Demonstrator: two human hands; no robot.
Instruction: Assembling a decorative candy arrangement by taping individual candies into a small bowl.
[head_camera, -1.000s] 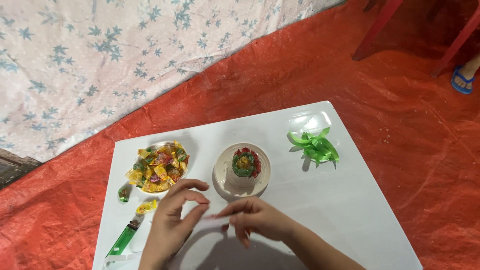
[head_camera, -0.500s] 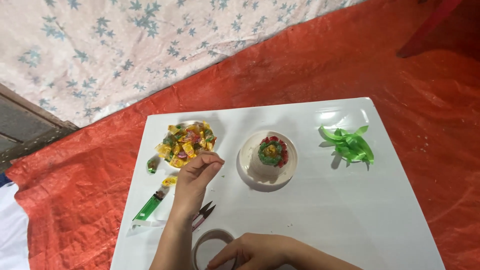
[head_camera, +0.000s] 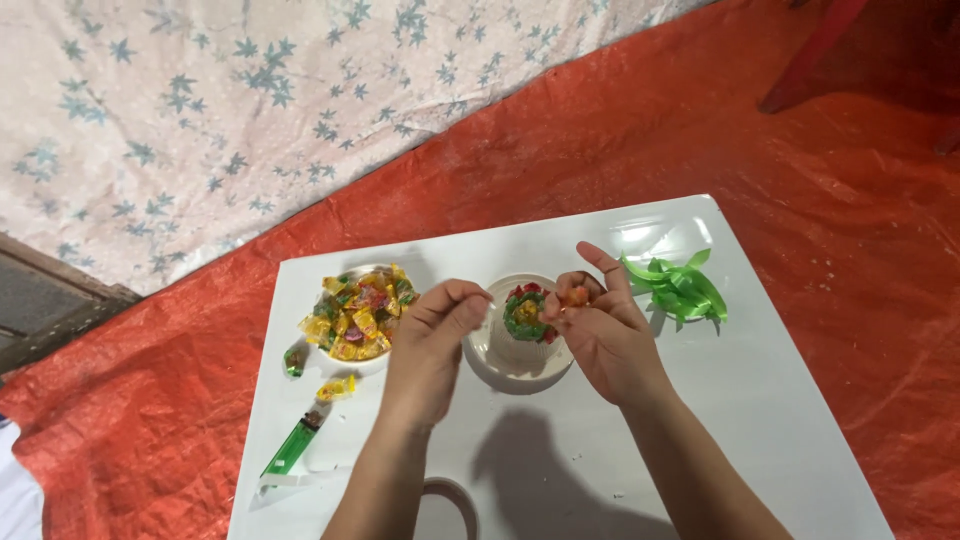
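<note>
A small orange sweet sits pinched in the right hand's fingertip grip, just right of the candy-topped cup on its saucer. The left hand, fingers closed on nothing visible, hovers left of it above the worktop.

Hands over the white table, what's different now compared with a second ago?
Both hands rose from the near edge to the white dish. The left hand, which reached to the bowl of wrapped candies, now hovers pinched beside the dish. The right hand let go of the tape roll and pinches a small orange piece. Green ribbon and lighter stayed put.
</note>
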